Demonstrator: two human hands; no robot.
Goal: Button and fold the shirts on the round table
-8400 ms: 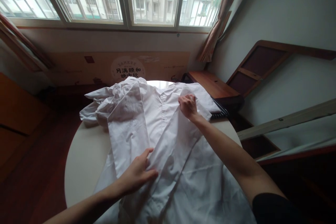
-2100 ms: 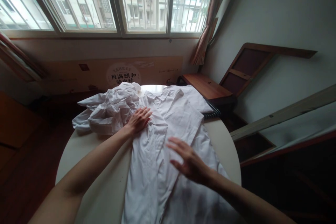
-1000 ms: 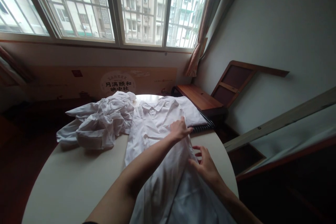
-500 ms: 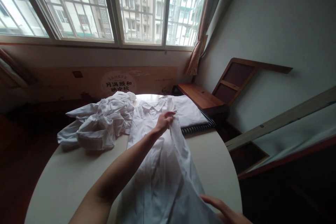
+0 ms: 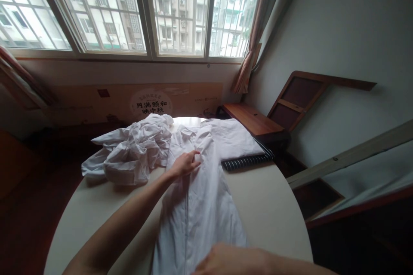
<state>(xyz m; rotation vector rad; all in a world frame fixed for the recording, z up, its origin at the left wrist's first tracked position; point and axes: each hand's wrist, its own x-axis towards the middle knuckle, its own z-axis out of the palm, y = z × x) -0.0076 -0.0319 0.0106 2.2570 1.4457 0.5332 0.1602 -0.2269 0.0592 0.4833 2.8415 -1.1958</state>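
A white collared shirt (image 5: 206,206) lies lengthwise on the round table, its side turned in over the front. On its upper part, below the collar, rests my left hand (image 5: 186,164), fingers somewhat apart and touching the cloth. My right hand (image 5: 226,260) is over the shirt's lower part at the bottom edge of the view; its fingertips are mostly hidden beneath it. To the left sits a crumpled heap of white cloth (image 5: 135,150). A folded white garment (image 5: 237,137) lies on a dark striped cloth (image 5: 247,161) at the right, beside the shirt's collar end.
The pale round table (image 5: 267,206) carries all the cloth. Behind it are a wooden bench (image 5: 253,118), a printed banner (image 5: 187,96) on the wall and barred windows. A wooden beam (image 5: 351,152) slants in at the right.
The shirt's right side has been brought inward over its front. My left hand has shifted left and loosened from the edge. My right hand has moved inward across the shirt's lower part.
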